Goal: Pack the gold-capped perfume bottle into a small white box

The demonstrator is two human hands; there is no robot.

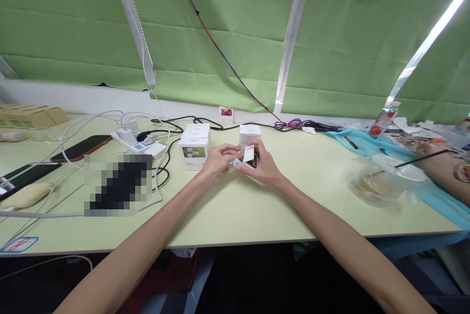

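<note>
My right hand [265, 165] is wrapped round a small white box [259, 180], which lies tilted just above the table or on it. Its end flaps stand open, and something dark with yellow shows inside. My left hand [221, 157] is at the box's open end, its fingers drawn together; whether they pinch a flap or something small I cannot tell. Left of my hands stand white boxes [194, 150], the front one bearing a picture of white flowers. Another white box [250, 133] stands just behind my hands.
A white card with a red picture [226, 114] leans at the wall. Cables and a power strip [134, 143] lie left, near phones [82, 148]. A lidded drink cup [382, 182] with a black straw, a bottle [384, 121] and another person's arm [446, 167] are at right.
</note>
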